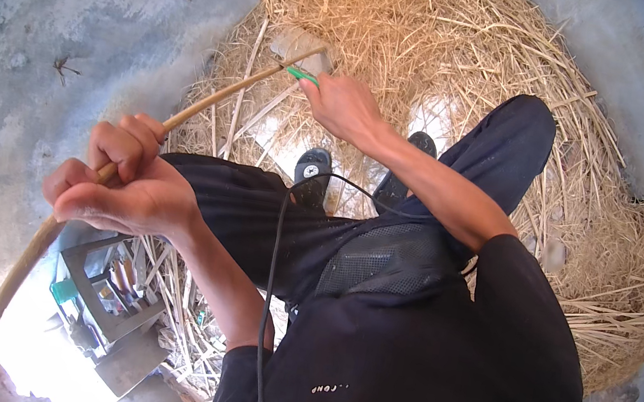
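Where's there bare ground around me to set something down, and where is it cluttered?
The grey concrete left of the straw pile is bare, as is a strip at upper right. Crowded: straw covers the middle around the shoes, and the tool tray with scraps fills the lower left, under the left hand holding the cane.

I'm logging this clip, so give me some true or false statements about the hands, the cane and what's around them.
1. The left hand grips a long curved cane. True.
2. The right hand holds a red tool. False: the tool is green.
3. Straw covers the ground ahead. True.
4. The person is barefoot. False: dark shoes are on.
5. The cane lies flat on the floor. False: both hands hold it up.
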The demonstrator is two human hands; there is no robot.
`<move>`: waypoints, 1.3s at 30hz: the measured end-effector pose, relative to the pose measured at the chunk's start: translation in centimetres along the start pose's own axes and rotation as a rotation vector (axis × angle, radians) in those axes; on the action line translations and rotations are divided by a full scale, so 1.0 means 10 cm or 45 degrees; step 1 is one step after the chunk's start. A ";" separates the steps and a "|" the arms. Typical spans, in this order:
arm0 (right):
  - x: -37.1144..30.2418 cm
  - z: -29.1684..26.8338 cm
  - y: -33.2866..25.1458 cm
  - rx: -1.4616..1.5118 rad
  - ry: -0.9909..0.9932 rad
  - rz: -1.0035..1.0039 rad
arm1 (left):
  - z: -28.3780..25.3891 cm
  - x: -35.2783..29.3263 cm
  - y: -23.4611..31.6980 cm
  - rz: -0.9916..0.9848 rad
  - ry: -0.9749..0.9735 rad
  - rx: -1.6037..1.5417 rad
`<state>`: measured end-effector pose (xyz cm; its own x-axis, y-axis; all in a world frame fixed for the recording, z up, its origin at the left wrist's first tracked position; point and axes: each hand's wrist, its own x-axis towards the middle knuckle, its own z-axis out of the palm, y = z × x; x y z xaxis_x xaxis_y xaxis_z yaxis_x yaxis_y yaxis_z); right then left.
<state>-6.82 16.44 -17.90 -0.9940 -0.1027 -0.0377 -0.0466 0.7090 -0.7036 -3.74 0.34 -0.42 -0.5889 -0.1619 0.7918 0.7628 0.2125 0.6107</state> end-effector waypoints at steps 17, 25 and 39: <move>0.19 0.24 0.21 -0.060 -0.071 0.082 | 0.06 0.01 0.00 -0.059 0.047 -0.049; 0.50 0.46 0.87 0.055 -0.051 -0.024 | 0.20 -0.02 0.08 0.010 -0.043 -0.117; 0.45 0.23 0.27 0.930 -0.120 -0.085 | 0.11 0.11 -0.02 -0.078 0.076 0.025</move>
<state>-11.23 16.28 -21.62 -0.9772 -0.2118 -0.0159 0.0038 0.0572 -0.9984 -4.82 1.21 0.36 -0.6171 -0.2323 0.7518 0.7198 0.2193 0.6586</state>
